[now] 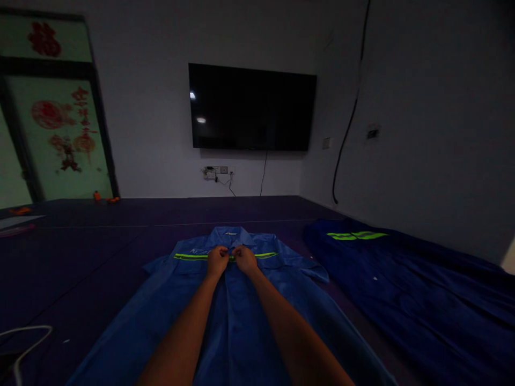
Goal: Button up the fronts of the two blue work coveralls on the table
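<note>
A blue short-sleeved work shirt (245, 316) with a yellow-green reflective stripe across the chest lies spread face up in front of me, its collar at the far end. Both hands meet at the front placket, just below the collar. My left hand (218, 260) pinches the placket cloth from the left. From the right, my right hand (245, 259) has its fingers closed on the same front edge. Whatever small part sits between the fingertips is too small and dark to make out.
Another dark blue garment (410, 289) with reflective stripes lies to the right, on the purple mat (100, 257). A white cable (34, 328) curves at the lower left. Small orange items (113, 200) sit near the glass door. A television (252, 107) hangs on the far wall.
</note>
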A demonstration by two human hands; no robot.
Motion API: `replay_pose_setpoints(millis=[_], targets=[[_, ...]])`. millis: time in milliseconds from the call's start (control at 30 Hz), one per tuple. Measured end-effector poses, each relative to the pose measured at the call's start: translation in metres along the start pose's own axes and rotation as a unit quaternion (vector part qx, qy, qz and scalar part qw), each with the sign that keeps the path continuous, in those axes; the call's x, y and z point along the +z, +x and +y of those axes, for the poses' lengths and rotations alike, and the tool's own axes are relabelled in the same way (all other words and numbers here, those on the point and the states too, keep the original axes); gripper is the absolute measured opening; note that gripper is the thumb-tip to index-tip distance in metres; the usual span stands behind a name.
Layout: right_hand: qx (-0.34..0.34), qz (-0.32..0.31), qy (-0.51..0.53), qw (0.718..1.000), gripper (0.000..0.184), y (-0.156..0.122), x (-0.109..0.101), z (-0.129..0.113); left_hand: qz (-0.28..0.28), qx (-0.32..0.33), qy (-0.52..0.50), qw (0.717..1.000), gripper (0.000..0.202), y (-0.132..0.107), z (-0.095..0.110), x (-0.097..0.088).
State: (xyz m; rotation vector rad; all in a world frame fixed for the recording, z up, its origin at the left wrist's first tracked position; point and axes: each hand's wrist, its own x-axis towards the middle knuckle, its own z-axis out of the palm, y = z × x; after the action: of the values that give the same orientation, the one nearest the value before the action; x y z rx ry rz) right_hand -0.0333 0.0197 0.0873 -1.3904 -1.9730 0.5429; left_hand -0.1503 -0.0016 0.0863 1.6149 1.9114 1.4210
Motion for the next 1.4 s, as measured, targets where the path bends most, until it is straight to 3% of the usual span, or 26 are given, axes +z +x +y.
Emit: replay_pose_setpoints(millis=[733, 1067, 1400], targets=[[-0.007, 0.014, 0.038, 0.999, 0.016, 0.0, 0.001, 0.0, -0.004, 0.026, 0.025, 0.999, 0.017, -0.007, 0.01, -0.005], [-0.043, 0.005, -0.094, 0.995, 0.02, -0.01, -0.007, -0.017, -0.033, 0.007, 0.041, 0.999, 0.015, -0.007, 0.013, -0.006], [0.003, 0.018, -0.01, 1.0, 0.02, -0.005, -0.006, -0.009, -0.029, 0.022, 0.037, 0.999, 0.022, -0.008, 0.013, -0.006]])
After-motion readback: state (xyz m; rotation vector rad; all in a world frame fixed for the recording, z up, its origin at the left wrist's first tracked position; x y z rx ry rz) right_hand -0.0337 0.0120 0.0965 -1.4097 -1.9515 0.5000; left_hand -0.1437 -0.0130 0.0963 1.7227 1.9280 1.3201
